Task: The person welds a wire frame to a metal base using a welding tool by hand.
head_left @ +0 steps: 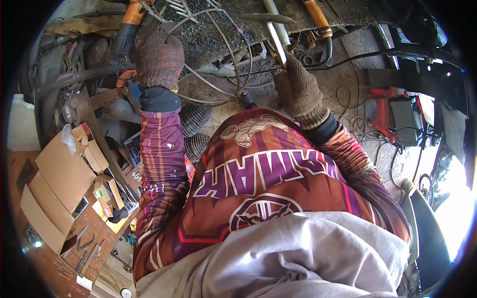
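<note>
My left hand, in a brown knitted work glove, is closed at the left side of a round frame of bent metal rods. The frame's hoops cross one another over the edge of the dark work surface. To the right, my gloved right hand grips the lower end of a hammer with a narrow metal handle. Its slim dark head points sideways above the work surface, apart from the frame. The fingers of both hands are partly hidden by the gloves' bulk.
An orange and grey power tool lies beside my left hand, and another orange-handled tool lies at the far right. Wire coils are below the frame. Cardboard boxes stand left; a red-framed machine and cables are right.
</note>
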Demonstrator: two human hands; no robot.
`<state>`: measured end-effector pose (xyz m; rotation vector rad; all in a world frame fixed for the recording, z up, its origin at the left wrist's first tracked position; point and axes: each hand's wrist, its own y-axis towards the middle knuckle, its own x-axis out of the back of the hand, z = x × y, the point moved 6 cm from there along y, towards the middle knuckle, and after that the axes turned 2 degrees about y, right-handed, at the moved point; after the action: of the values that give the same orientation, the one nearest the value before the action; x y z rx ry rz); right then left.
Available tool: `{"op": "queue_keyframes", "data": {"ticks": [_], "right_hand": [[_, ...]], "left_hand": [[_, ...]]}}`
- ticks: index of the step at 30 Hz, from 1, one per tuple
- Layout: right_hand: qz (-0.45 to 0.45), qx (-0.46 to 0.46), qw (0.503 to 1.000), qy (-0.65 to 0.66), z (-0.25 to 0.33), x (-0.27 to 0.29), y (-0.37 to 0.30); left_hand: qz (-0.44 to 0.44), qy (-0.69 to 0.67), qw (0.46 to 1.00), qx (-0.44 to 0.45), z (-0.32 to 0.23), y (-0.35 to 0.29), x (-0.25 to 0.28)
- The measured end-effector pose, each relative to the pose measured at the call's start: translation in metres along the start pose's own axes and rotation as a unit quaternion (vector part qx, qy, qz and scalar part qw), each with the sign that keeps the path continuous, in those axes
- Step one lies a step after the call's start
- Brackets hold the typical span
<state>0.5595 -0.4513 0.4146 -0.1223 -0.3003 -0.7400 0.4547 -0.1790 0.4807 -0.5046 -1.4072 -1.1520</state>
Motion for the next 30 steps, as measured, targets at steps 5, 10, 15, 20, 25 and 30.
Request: {"op": "queue_keyframes", "data": {"ticks": [5,10,15,20,25,30], "right_hand": [[0.029,-0.020,0.995,-0.095,-0.010,-0.007,0.008],[-0.011,0.004,0.998,-0.067,-0.001,-0.004,0.000],[-0.003,-0.003,0.998,-0.060,-0.001,0.000,0.004],[0.014,-0.019,0.995,-0.093,-0.010,-0.008,0.006],[-0.016,0.059,0.997,-0.042,-0.002,0.000,0.001],[0.022,-0.019,0.994,-0.108,-0.020,-0.013,0.009]], "left_hand": [[0.042,-0.075,0.995,0.049,-0.005,0.005,0.010],[0.042,-0.054,0.997,0.027,0.005,0.000,-0.006],[0.062,-0.052,0.996,0.026,0.001,0.002,-0.004],[0.049,-0.037,0.998,0.020,0.006,0.001,-0.010],[0.037,-0.047,0.998,0.029,0.005,0.000,-0.006],[0.061,-0.051,0.997,0.017,0.007,0.001,-0.010]]}}
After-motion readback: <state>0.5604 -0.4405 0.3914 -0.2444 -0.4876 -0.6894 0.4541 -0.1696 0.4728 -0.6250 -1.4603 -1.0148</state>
